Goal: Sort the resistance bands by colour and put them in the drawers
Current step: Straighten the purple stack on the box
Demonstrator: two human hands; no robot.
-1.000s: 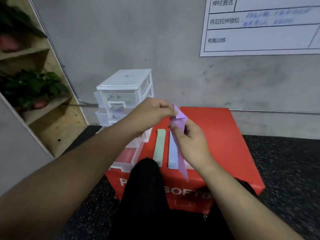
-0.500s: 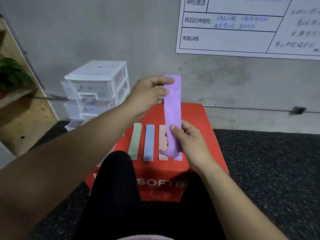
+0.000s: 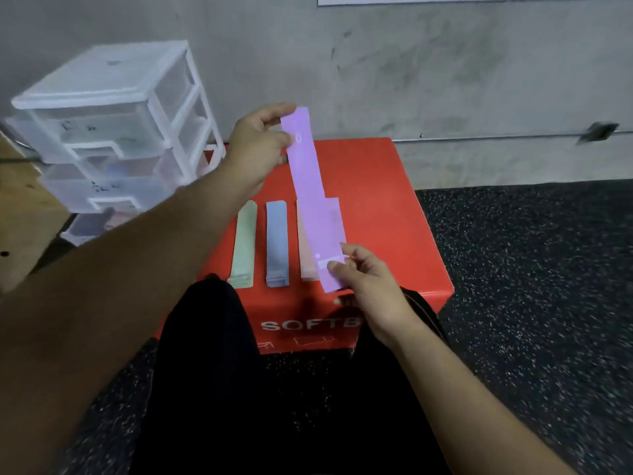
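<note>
Pinching opposite ends, left hand and right hand: flat, white-printed purple band.

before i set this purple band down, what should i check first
1. Left hand pinches the purple band at its top end: ok.
2. Right hand pinches its bottom end: ok.
3. Band held flat, untwisted: ok.
4. Green pile, blue pile and pink pile lie apart on the red box: ok.
5. Spot right of the pink pile is ready: cannot tell, the band hides it.
6. Drawer unit has a drawer open: cannot tell, blurred.
</note>
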